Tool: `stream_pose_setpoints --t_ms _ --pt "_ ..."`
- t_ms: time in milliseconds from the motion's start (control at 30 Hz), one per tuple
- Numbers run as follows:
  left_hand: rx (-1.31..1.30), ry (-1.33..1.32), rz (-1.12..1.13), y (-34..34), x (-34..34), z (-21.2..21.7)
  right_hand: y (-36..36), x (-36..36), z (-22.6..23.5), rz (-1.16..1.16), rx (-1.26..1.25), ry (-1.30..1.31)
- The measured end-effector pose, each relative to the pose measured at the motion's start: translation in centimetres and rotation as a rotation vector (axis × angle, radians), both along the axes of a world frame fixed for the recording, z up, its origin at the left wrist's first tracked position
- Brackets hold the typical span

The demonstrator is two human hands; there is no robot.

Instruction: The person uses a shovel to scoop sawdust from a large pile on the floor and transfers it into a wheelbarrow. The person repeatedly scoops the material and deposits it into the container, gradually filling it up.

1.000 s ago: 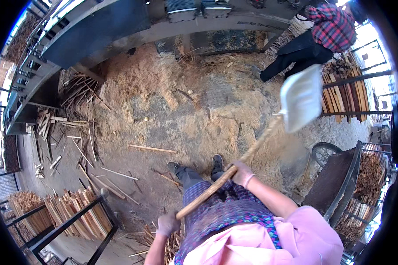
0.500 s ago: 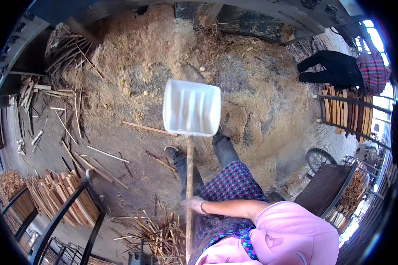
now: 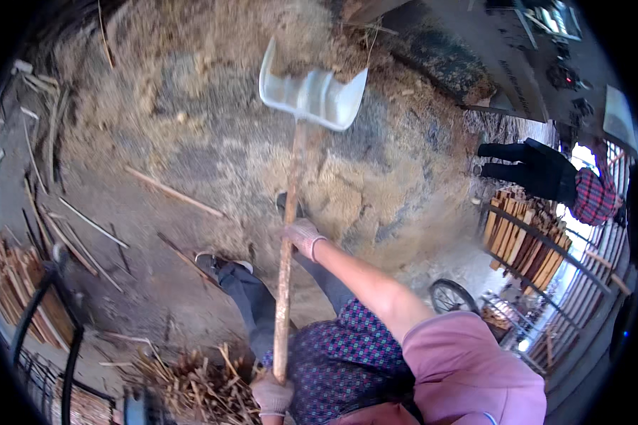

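Observation:
A shovel with a white scoop (image 3: pixel 312 95) and a long wooden handle (image 3: pixel 283 304) reaches away from me. My right hand (image 3: pixel 303 238), in a pale glove, is closed round the middle of the handle. Near the handle's lower end, my gloved left hand (image 3: pixel 271 395) is wrapped round it. The scoop's far edge meets loose brown sawdust (image 3: pixel 290 42), which hides part of its mouth. More sawdust is spread thinly over the ground around it.
Loose wooden sticks (image 3: pixel 174 191) lie on the ground at the left. Stacked slats (image 3: pixel 21 290) stand in a metal rack there, and a stick heap (image 3: pixel 198 386) is near my feet. At right are a wheel (image 3: pixel 454 296), racked boards (image 3: pixel 524 241) and a bending person (image 3: pixel 546 170).
The shovel has moved forward, its scoop now down at the sawdust. My right hand has moved forward with the handle. My left hand has come into view, and my feet have shifted.

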State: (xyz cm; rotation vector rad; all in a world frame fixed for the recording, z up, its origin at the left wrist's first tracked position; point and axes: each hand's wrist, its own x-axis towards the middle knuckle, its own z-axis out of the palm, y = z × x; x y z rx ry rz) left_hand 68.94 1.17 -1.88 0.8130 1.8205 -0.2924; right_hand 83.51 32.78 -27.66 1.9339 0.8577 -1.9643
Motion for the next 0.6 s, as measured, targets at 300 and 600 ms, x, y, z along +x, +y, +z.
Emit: stream_pose_setpoints --t_ms 300,600 --pt "0.013 0.255 0.221 -10.4 0.6 -20.7 -3.4 -1.5 -17.4 -0.852 -0.172 0.107" --pt "0.149 0.062 0.527 -13.7 3.7 -27.2 -2.1 -0.3 -18.3 -0.65 -0.1 0.015"
